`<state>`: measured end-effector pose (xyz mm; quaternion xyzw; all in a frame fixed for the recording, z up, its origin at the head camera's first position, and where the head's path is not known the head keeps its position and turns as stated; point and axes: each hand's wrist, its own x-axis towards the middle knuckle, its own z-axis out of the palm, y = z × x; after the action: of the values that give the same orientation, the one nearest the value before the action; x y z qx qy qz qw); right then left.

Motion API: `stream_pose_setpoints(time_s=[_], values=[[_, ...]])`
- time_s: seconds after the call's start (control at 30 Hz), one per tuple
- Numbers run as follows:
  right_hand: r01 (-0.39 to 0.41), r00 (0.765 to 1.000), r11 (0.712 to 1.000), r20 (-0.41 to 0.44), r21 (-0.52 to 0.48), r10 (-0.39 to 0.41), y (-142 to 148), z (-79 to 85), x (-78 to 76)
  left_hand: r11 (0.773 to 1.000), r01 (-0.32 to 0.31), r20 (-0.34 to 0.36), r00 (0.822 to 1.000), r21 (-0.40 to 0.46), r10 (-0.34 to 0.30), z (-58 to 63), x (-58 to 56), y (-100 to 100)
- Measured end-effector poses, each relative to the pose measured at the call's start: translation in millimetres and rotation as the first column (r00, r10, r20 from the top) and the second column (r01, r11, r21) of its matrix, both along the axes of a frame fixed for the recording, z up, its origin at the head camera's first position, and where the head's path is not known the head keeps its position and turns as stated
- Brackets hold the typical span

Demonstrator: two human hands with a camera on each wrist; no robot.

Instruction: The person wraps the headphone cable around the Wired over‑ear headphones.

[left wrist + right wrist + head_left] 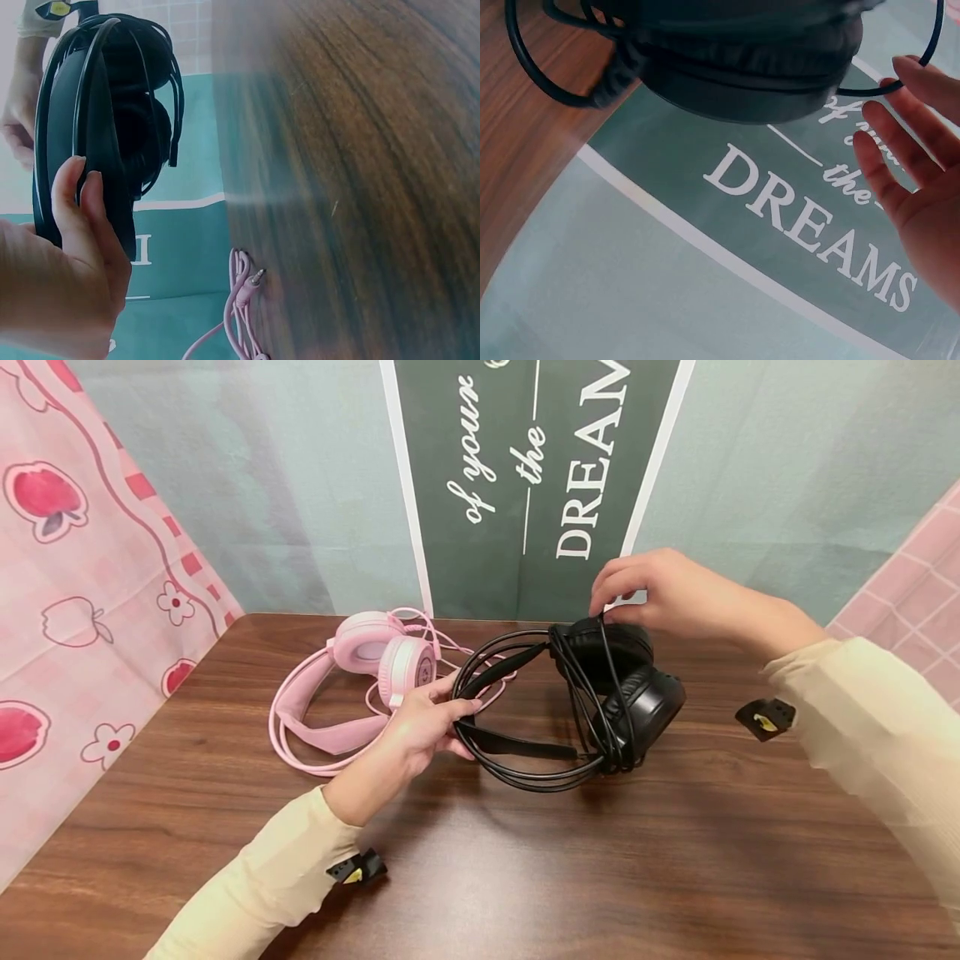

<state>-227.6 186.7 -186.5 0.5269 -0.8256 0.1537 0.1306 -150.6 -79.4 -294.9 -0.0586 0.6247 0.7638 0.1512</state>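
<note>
A pair of black headphones (pixel 647 710) is held above the table, ear cups to the right and headband to the left. My left hand (pixel 423 722) grips the headband, thumb on one side and fingers on the other, as the left wrist view (pixel 71 281) also shows. Black cable is looped around the ear cups and along the band. Above the upper ear cup, my right hand (pixel 660 593) pinches a strand of this cable (pixel 609 652) between thumb and index finger; its other fingers are loosely bent in the right wrist view.
Pink headphones (pixel 303 756) lie on the wooden table (pixel 480 877) at the left, partly behind my left forearm. Their pink cable (pixel 450 647) spreads to the right, its metal plug (pixel 256 277) visible. A cloth backdrop with lettering (pixel 588 485) hangs behind the table.
</note>
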Motion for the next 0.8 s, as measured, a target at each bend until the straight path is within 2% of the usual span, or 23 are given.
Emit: stream_pose_setpoints(time_s=[0.2, 0.43, 0.63, 0.8], values=[[0.02, 0.992, 0.996, 0.126, 0.087, -0.03, -0.8, 4.7, -4.1, 1.0, -0.005, -0.012, 1.0, -0.006, 0.005, -0.1, -0.4, 2.0], [0.086, 0.95, 0.982, 0.283, 0.166, -0.131, -4.1, -1.0, -7.1, 0.999, 0.02, -0.025, 0.999, -0.034, -0.02, -1.3, -0.5, 3.1], [0.128, 0.934, 0.973, 0.308, 0.19, -0.183, -4.7, -2.2, -5.2, 0.999, 0.033, -0.02, 0.999, -0.04, -0.034, -3.6, 1.0, 3.0], [0.196, 0.906, 0.96, 0.337, 0.198, -0.255, 1.1, 2.7, -2.8, 0.998, 0.034, -0.011, 0.999, -0.048, -0.035, -3.8, 1.3, 4.6]])
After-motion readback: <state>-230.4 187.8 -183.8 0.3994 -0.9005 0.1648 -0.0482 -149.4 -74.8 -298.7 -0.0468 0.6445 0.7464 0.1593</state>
